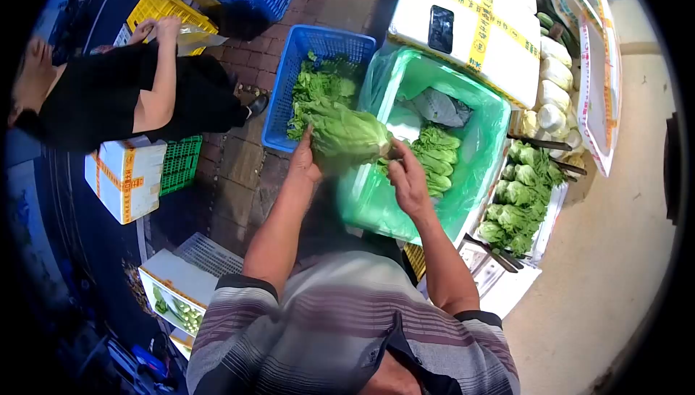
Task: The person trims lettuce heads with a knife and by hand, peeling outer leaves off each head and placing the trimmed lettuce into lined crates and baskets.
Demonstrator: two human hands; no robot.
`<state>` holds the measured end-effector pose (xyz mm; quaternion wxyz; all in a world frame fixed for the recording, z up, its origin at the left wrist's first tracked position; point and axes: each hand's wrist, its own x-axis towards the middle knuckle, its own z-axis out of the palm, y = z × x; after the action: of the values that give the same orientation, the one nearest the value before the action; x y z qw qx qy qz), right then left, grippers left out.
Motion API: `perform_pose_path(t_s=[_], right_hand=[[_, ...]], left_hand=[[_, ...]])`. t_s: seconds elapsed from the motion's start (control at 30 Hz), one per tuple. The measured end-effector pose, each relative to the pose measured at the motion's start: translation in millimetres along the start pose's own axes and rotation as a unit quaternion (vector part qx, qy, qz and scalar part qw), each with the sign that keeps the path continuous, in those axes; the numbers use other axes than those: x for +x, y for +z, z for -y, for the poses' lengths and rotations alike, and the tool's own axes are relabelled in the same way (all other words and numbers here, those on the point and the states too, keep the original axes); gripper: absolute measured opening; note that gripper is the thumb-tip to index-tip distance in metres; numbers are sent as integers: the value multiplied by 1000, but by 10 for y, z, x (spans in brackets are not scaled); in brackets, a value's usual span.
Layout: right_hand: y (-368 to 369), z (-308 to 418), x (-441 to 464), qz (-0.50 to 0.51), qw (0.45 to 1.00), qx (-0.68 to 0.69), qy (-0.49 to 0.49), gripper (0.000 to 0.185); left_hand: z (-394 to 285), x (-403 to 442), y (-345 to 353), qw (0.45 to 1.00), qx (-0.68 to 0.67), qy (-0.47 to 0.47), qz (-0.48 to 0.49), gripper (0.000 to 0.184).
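Observation:
A leafy head of lettuce [344, 133] is held up in front of me, its cut stem end pointing right. My left hand [307, 162] grips it from below at the leafy end. At the stem end, my right hand [407, 179] has its fingers closed against the base; whether it also holds something small cannot be made out. Behind the lettuce, a blue plastic crate [276, 116] contains loose green leaves [310, 87]. Under my right hand stands a foam box lined with green plastic [474, 142], with more lettuce heads [436, 150] and a dark grey bag [441, 108] inside.
A phone [441, 29] lies on a taped white foam box [499, 40]. To the right are lettuces [517, 196], cabbages [556, 80] and knives [499, 256]. At left, another person [116, 95] in black works by a yellow crate [163, 11].

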<state>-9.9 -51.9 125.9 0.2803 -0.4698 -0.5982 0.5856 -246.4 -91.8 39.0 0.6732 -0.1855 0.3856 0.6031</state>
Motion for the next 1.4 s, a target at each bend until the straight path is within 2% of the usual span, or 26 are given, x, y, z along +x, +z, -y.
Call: perform_pose_path(t_s=[0.03,0.07,0.2,0.3,0.43,0.47,0.57,0.6,0.67,0.77,0.83,0.93,1.03,1.1,1.2,1.23,1.3,1.33,1.4], right_hand=[[46,17,-4,-2,998,-52,-40,53],[47,67,-48,4,991,-134,-25,59],[136,114,21,-2,976,-200,-87,71],[109,113,63,15,958,-250,-137,72],[102,102,112,44,951,-271,-144,75],[109,80,126,34,947,-265,-177,73],[122,90,158,60,956,-242,-154,70],[122,148,171,81,960,-246,-104,68],[133,105,204,86,958,-243,-127,69],[165,175,272,105,950,-250,-158,60],[136,161,315,124,931,-284,-191,55],[196,198,352,136,937,-286,-144,46],[349,110,413,148,983,-102,-37,43],[404,175,455,167,983,-29,65,44],[597,168,589,145,980,44,131,47],[677,135,669,105,980,50,159,46],[788,277,835,95,985,43,136,53],[856,114,921,94,992,-29,76,51],[969,161,1027,141,981,-113,72,48]], left_hand=[[23,13,-5,1000,-8,3,5,64],[39,25,-9,1000,-15,5,10,63],[63,115,-88,1000,-2,0,10,61],[70,76,-118,1000,8,-23,-1,60],[35,-9,-113,999,35,-32,-26,59],[17,-17,-111,998,39,-37,-28,59],[-31,30,-261,997,-1,-69,41,59],[-53,36,-273,998,-1,-66,18,59],[-76,40,-292,998,-1,-60,-27,59],[-154,107,-449,991,-36,-124,-24,59],[-162,130,-529,993,-27,-112,-25,58],[-183,108,-602,995,-7,-91,-28,56],[-217,108,-678,997,-6,-67,-40,56],[-267,131,-748,998,-8,-40,-49,57],[-334,175,-943,999,-18,12,-43,60],[-353,228,-1051,999,-30,31,-27,62],[-414,249,-1175,997,-39,64,-19,64],[-451,232,-1183,996,-35,78,-25,65],[-515,183,-1152,994,-37,99,-30,65]])
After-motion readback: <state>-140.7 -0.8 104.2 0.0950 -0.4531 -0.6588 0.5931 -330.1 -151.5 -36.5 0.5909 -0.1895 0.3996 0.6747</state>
